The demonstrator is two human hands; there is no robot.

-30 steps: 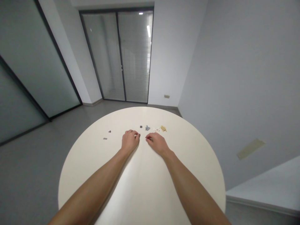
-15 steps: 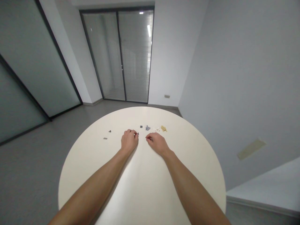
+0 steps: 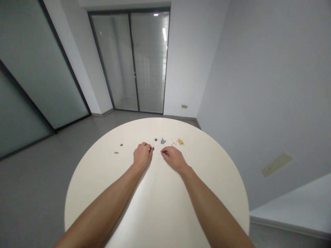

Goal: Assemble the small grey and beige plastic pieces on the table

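Both my hands rest on a round cream table (image 3: 155,206). My left hand (image 3: 142,155) is closed, its fingertips pinching a small dark piece (image 3: 152,148). My right hand (image 3: 173,157) is also closed in a pinch, and whatever sits between its fingertips is too small to make out. Just beyond the hands lie a small dark piece (image 3: 155,140), a grey piece (image 3: 162,141), some tiny white bits (image 3: 172,142) and tan pieces (image 3: 180,141).
Two more small pieces, one dark (image 3: 121,144) and one grey (image 3: 116,152), lie on the table to the left. Behind the table is grey floor, a glass double door (image 3: 134,62) and glass partitions on the left. A white surface (image 3: 297,206) shows at the lower right.
My left hand has shifted very slightly with the dark piece in its fingertips. My right hand has hardly moved.
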